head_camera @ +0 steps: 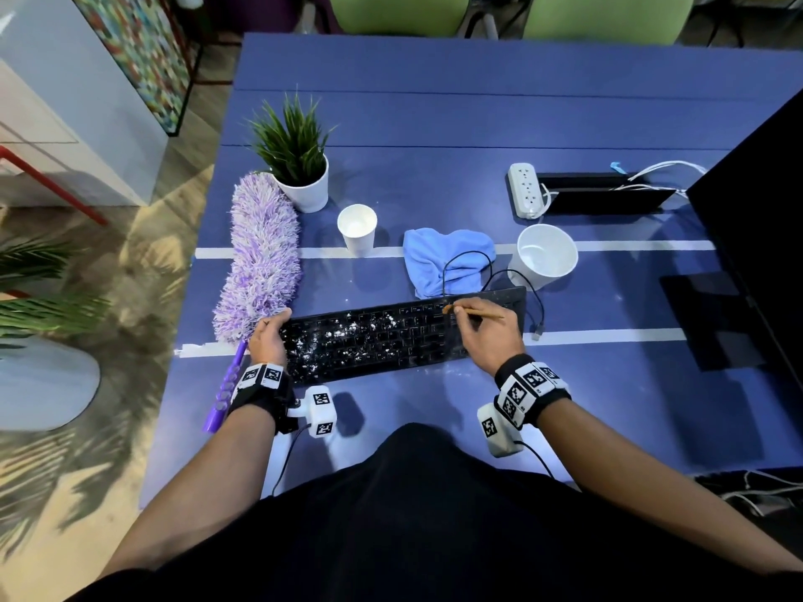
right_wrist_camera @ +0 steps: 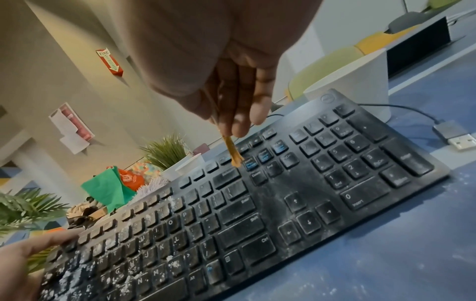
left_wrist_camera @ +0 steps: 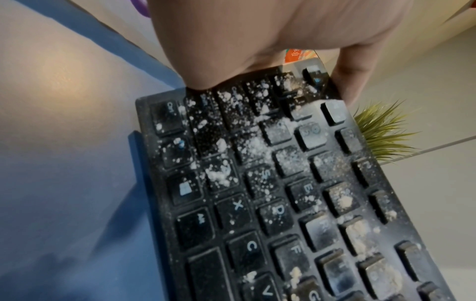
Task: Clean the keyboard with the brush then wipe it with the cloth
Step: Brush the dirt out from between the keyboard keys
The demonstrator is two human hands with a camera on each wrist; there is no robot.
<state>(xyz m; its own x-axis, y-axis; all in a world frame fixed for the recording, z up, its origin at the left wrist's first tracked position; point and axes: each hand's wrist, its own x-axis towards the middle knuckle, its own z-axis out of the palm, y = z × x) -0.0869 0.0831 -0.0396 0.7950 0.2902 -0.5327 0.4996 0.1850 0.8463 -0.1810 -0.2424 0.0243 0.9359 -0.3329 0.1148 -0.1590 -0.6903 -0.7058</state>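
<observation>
A black keyboard [head_camera: 404, 336] lies on the blue table, its left half speckled with white powder [left_wrist_camera: 247, 146]. My left hand [head_camera: 267, 338] grips its left end, thumb on the keys and fingers round the far edge. My right hand [head_camera: 480, 330] pinches a thin brush [right_wrist_camera: 233, 150] with a wooden handle. The orange bristle tip [head_camera: 447, 308] touches the top key row, left of the number pad. A crumpled blue cloth [head_camera: 445, 258] sits just behind the keyboard, under its black cable.
A purple fluffy duster [head_camera: 260, 258] lies left of the keyboard. Behind are a potted plant [head_camera: 300, 167], a small white cup [head_camera: 357, 228] and a larger white cup [head_camera: 543, 256]. A power strip [head_camera: 525, 191] and a dark monitor [head_camera: 756, 219] stand at right.
</observation>
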